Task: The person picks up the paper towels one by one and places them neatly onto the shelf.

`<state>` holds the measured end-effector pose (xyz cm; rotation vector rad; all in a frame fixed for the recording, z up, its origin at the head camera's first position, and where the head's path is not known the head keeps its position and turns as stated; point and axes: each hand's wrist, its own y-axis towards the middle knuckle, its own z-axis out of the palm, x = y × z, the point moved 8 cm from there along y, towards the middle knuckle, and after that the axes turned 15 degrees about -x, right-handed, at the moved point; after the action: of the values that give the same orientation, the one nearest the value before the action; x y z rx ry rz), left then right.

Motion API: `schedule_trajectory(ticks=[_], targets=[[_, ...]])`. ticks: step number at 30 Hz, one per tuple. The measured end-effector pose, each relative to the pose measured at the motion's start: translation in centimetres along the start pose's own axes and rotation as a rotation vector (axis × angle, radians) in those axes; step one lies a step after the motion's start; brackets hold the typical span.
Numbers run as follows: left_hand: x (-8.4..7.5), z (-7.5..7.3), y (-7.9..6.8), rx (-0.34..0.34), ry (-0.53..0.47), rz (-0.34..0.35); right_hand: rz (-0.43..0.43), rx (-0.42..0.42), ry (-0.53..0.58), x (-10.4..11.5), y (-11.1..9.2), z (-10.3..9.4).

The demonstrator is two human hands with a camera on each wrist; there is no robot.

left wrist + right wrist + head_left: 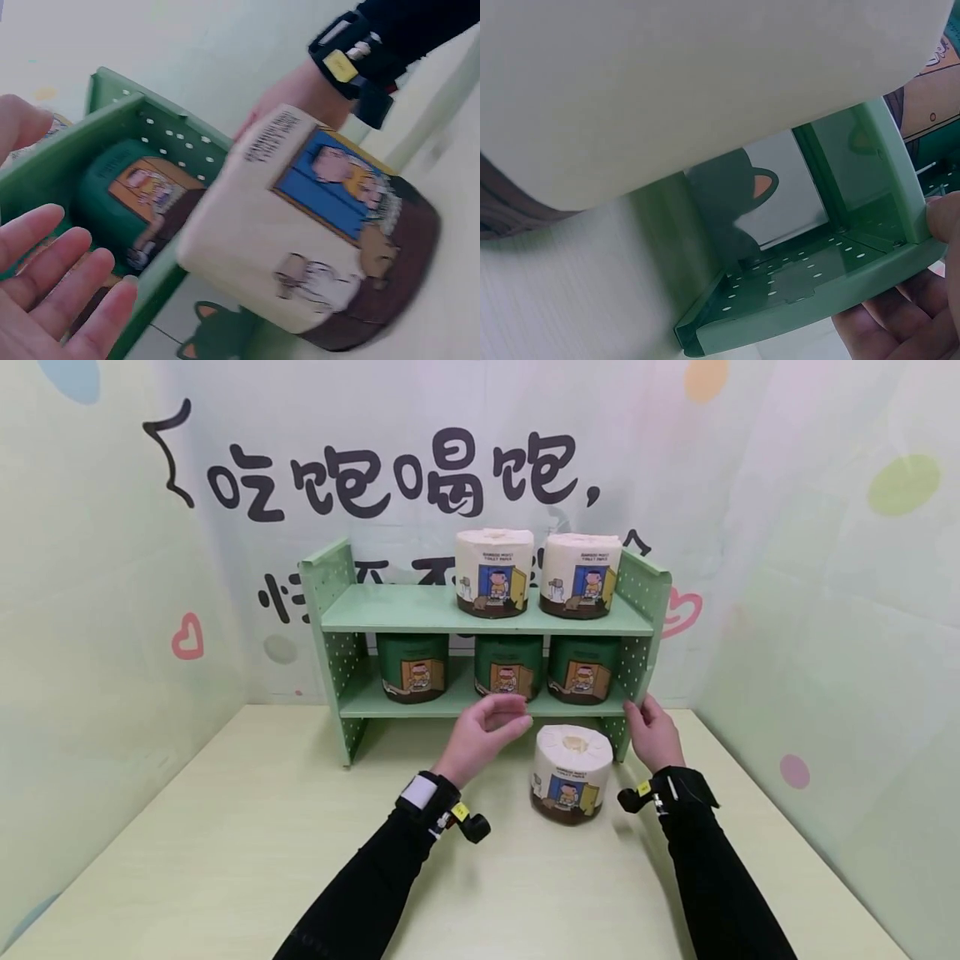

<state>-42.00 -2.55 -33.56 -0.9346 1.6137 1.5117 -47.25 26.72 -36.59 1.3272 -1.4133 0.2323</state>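
Observation:
My right hand (655, 735) grips the right side panel of a green two-tier shelf (480, 621). In the right wrist view, its thumb is on the panel's front edge and its fingers (911, 300) are on the outer side. My left hand (483, 735) hovers before the lower tier, fingers apart and holding nothing. Between the hands, a white-wrapped toilet paper roll (572, 774) stands upright on the table. Two similar white rolls (493, 573) (580, 575) stand on the top tier. Three green-wrapped rolls (412, 667) (507, 666) (584, 668) stand on the lower tier.
The pale wooden table (225, 852) carries the shelf near its back edge. Behind it hangs a printed backdrop (405, 410) with large black characters. Pale side walls (810, 635) with coloured spots close in the left and right.

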Motion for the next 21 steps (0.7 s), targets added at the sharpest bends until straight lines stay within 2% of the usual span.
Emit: schedule_trajectory(ticks=[5, 10, 16, 21], targets=[[2.8, 1.3, -1.0, 0.046, 0.071, -0.095, 0.004, 0.01, 0.005, 0.1, 0.1, 0.3], [4.5, 2.6, -2.0, 0.091, 0.176, -0.17, -0.004, 0.013, 0.005, 0.4, 0.2, 0.2], [5.1, 3.9, -2.7, 0.142, 0.212, -0.171, -0.02, 0.019, 0.006, 0.6, 0.3, 0.2], [5.7, 4.3, -2.9, 0.163, 0.239, -0.176, -0.017, 0.009, -0.002, 0.3, 0.1, 0.0]])
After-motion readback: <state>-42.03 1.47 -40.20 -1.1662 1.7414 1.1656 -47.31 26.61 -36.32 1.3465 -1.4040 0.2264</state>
